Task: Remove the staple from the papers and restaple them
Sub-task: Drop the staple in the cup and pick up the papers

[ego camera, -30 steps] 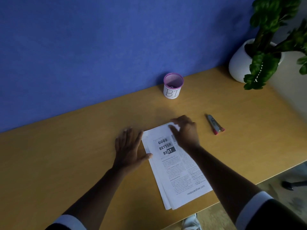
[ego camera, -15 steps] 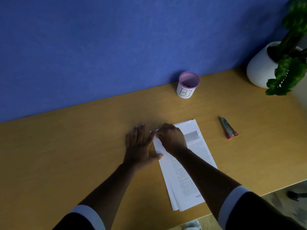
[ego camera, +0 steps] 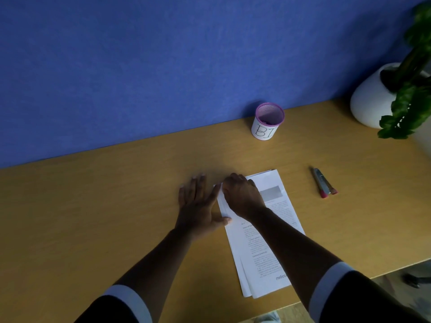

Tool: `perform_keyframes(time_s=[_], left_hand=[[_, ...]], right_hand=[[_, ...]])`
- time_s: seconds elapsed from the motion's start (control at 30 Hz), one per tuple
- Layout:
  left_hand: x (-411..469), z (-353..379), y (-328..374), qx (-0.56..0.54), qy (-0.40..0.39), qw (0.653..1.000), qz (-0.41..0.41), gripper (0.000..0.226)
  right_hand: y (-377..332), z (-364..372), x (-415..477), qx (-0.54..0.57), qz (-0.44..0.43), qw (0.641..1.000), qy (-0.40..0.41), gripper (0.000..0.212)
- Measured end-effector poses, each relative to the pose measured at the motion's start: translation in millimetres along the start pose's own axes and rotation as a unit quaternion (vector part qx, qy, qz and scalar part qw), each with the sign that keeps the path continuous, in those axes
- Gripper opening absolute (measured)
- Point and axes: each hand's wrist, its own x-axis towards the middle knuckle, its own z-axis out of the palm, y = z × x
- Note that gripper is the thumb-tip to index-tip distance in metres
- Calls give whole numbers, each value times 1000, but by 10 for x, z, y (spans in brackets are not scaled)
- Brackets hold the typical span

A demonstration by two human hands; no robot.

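Note:
A stack of printed papers (ego camera: 268, 250) lies on the wooden desk, its long side running away from me. My left hand (ego camera: 198, 206) lies flat on the desk against the stack's left edge, fingers spread, with the thumb resting on the paper. My right hand (ego camera: 242, 197) is curled over the top left corner of the stack, fingers closed on the paper there. The corner and any staple are hidden under it. A small metal tool with pink ends (ego camera: 323, 183) lies on the desk to the right of the papers, untouched.
A pink-rimmed white cup marked "BI" (ego camera: 267, 123) stands at the back by the blue wall. A white pot with a green plant (ego camera: 373, 101) sits at the back right. The desk's front edge (ego camera: 396, 266) runs just below the papers.
The cover page reading "GOOD BETTER BEST" no longer shows; a page with a grey box is on top. My right hand moved from the stack's upper middle to its top left corner.

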Motion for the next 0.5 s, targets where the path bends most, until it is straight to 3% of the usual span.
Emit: perform_keyframes(time_s=[0.2,0.33,0.5], left_hand=[[13,34,2,-5,14,1000,-4,118],[26,53,-7,-21,5,1000,-11,118],[11,21,-38,-93,-2,996,-17,115]], right_hand=[[58,-17,7,162,97,982,-21,12],[179,-126,10,237,172,956,0,8],[352,-409,77,282,192,938,62,8]])
